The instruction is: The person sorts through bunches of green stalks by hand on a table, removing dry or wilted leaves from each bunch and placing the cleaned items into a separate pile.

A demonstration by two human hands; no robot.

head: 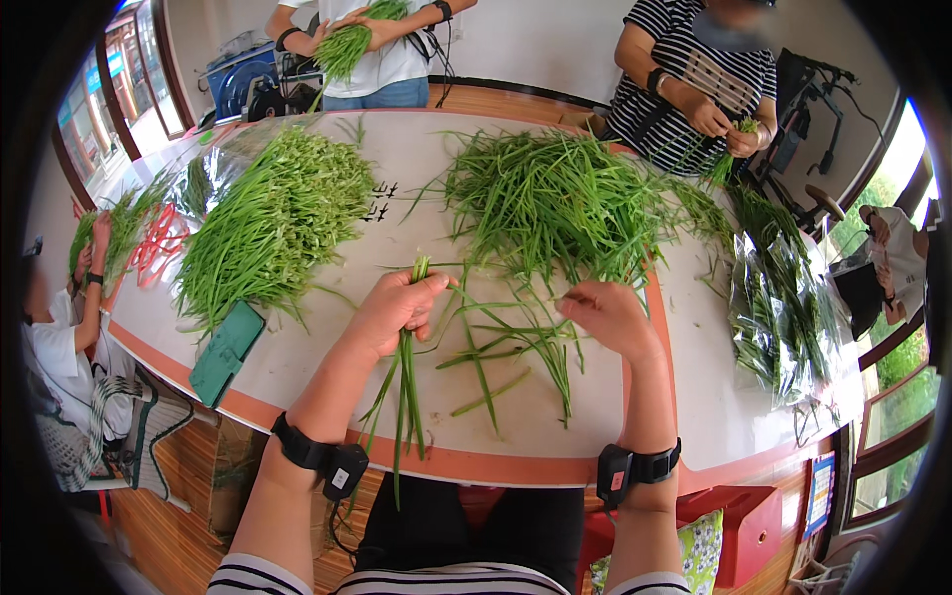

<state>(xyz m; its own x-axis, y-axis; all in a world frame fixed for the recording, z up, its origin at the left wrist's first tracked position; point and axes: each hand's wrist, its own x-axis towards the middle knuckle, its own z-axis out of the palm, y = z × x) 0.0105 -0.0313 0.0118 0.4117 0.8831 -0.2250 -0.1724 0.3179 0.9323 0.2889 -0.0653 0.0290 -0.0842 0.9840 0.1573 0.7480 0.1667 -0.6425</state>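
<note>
A small bunch of long green leafy stalks (pixel 406 387) is gripped in my left hand (pixel 401 311), pale ends up and leaves hanging over the table's near edge. To the right, my right hand (pixel 606 316) is raised over the table with thumb and fingertips close together; whether it pinches a stalk cannot be told. Loose stalks (pixel 506 346) lie scattered between and beneath my hands. Beyond them is a large tangled heap of the same greens (pixel 550 193). A neater pile (pixel 275 223), its pale cut ends turned to the right, lies to the left.
A green phone case (pixel 227 353) rests at the table's (pixel 520 457) near left edge. Red ties (pixel 158 242) lie farther left. Clear bags of greens (pixel 781 320) are on the right. Several people stand or sit around, some handling greens. A red plastic chair (pixel 744 532) is below right.
</note>
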